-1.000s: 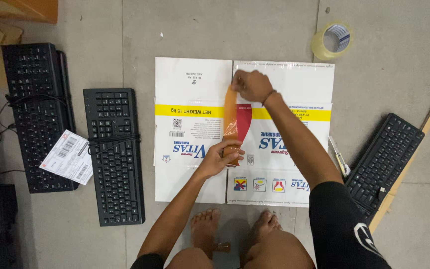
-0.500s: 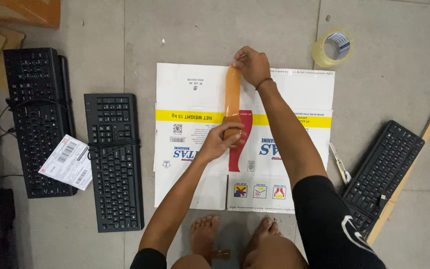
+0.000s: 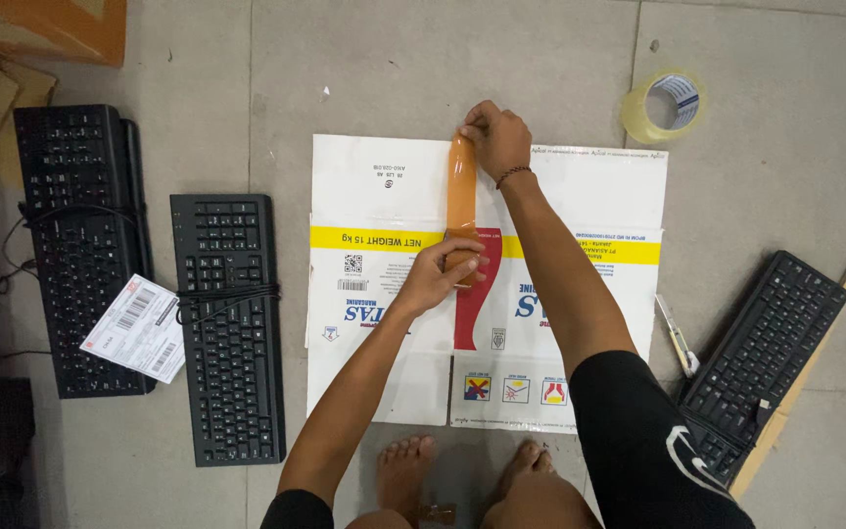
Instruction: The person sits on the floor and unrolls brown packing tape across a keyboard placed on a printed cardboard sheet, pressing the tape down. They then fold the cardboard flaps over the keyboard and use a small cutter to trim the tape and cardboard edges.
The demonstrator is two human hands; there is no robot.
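Here your right hand [image 3: 493,137] sits at the far edge of the flattened cardboard box [image 3: 384,176], fingers curled shut and pinching the far end of a strip of brown packing tape [image 3: 460,191]. The strip runs straight toward you along the seam where the two white flaps meet. Your left hand [image 3: 438,279] rests on the near end of that strip, palm down, fingers only loosely bent and spread, pressing the tape flat against the cardboard just past the yellow band; they grip nothing, they merely bear down. Whether the tape is already stuck along its whole length, you cannot tell from this view.

The box lies printed side up on the grey tiled floor [image 3: 394,59], between your bare feet [image 3: 408,470] and the far tile joint. A roll of clear tape [image 3: 665,104] stands on the floor just beyond the box's far right corner, well apart from your right hand. A small utility knife [image 3: 676,338] lies just beside the box's right edge, and past it a black keyboard [image 3: 766,358] sits at an angle on a wooden strip. To your left two more black keyboards [image 3: 227,323] lie side by side with cables wrapped around them, and a white shipping label [image 3: 136,328] lies across the gap between them.
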